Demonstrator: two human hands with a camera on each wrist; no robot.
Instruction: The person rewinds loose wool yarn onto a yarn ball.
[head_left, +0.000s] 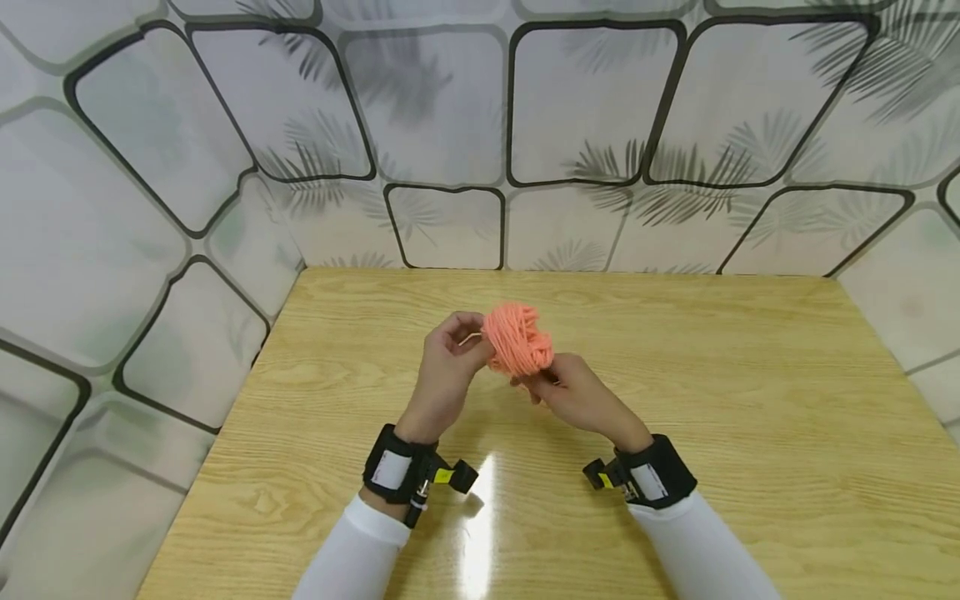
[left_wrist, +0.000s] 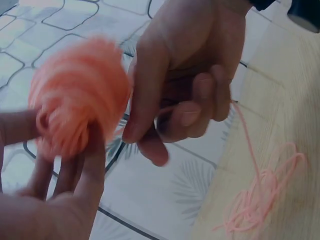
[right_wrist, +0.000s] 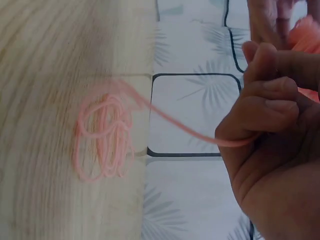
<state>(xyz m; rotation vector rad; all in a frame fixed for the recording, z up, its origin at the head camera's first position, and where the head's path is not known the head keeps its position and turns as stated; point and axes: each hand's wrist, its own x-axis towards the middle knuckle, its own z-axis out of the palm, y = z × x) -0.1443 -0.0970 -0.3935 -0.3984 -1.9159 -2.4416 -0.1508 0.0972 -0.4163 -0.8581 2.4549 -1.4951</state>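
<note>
A ball of coral-pink yarn (head_left: 517, 340) is held above the table, pinched at one end by the fingers and thumb of my left hand (head_left: 444, 367). Just right of it, my right hand (head_left: 573, 390) has its fingers curled round a single yarn strand (right_wrist: 187, 131). That strand runs from the right hand down to a loose heap of yarn (right_wrist: 112, 135) on the table. In the left wrist view the wound ball (left_wrist: 82, 85) looks blurred, and the right thumb and forefinger come together close beside it.
The wooden table (head_left: 750, 400) spreads under both hands. Its back edge meets a wall (head_left: 592, 108) patterned with dark outlines and palm leaves. Each wrist wears a black band with a small camera (head_left: 600, 473).
</note>
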